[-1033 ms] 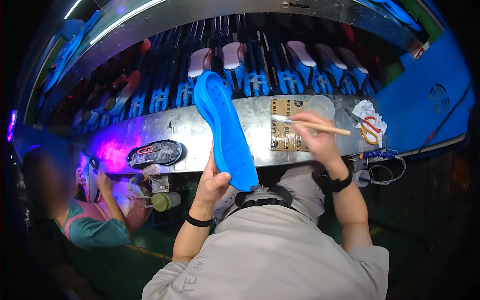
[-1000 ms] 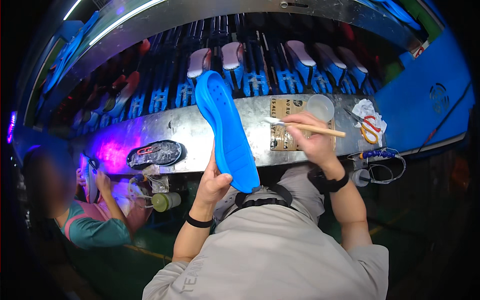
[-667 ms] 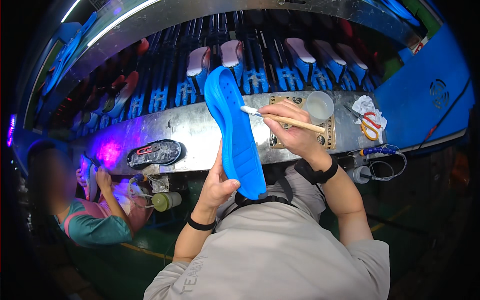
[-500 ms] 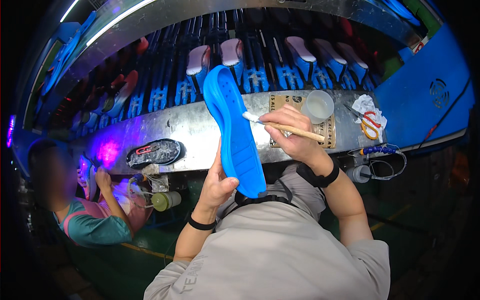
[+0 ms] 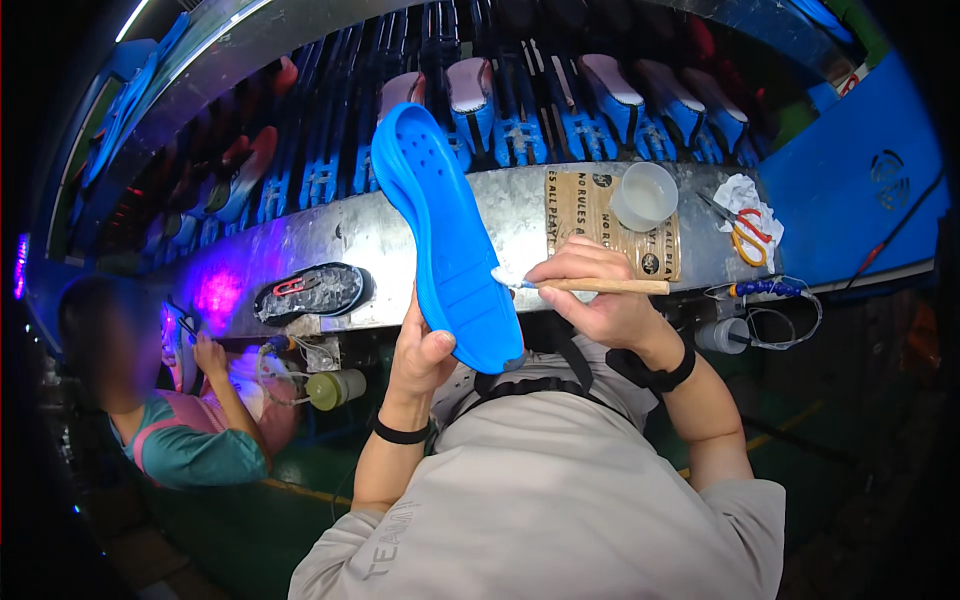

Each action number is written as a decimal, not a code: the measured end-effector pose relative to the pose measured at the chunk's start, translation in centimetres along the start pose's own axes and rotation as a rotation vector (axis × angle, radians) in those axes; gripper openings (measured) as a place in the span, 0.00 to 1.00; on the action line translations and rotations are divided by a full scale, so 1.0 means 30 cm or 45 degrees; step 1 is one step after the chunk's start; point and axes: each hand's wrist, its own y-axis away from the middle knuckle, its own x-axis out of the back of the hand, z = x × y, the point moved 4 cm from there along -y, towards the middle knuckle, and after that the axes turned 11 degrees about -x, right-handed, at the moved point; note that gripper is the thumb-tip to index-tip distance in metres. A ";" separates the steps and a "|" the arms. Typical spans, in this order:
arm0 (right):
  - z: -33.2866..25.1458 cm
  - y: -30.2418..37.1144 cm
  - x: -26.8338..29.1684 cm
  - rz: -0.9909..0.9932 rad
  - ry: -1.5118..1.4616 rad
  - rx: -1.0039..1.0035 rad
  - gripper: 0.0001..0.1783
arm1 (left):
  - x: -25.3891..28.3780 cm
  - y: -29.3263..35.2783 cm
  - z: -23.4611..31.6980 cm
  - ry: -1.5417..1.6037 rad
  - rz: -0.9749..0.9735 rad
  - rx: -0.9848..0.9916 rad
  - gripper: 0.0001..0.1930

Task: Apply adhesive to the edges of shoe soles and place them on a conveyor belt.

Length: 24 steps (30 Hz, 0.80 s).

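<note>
A bright blue shoe sole [image 5: 455,245] stands lengthwise before me, its hollow side with small holes at the far end turned up. My left hand [image 5: 422,345] is closed around its left edge near the lower end, thumb on the rim. In my right hand [image 5: 600,295] is a brush [image 5: 610,286] with a pale wooden handle, gripped between thumb and fingers. Its white bristles touch the sole's right edge, beside the ridged lower part. The fingers of my left hand beneath the sole are hidden.
A metal bench [image 5: 390,240] runs across, bearing a dark shoe [image 5: 312,293], printed cardboard [image 5: 570,215], a translucent cup [image 5: 644,196], and scissors [image 5: 745,238] by crumpled paper [image 5: 738,195]. Behind stands a rack with several shoes [image 5: 612,90]. At left sits another person [image 5: 195,430] holding a shoe.
The brush has moved along the sole's right edge, from its middle toward me, near the lower end. The sole has shifted slightly left and away in the picture. Both grips are kept.
</note>
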 end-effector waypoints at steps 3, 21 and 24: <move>-0.018 0.012 0.002 -0.025 -0.028 0.047 0.06 | 0.009 0.001 0.004 -0.030 0.034 -0.040 0.60; 0.005 0.072 0.065 0.286 -0.421 -0.235 0.09 | -0.014 -0.038 0.071 -0.034 0.015 -0.122 0.61; 0.108 0.090 0.049 0.450 -0.470 -0.385 0.10 | 0.002 -0.032 0.072 0.016 0.029 -0.141 0.61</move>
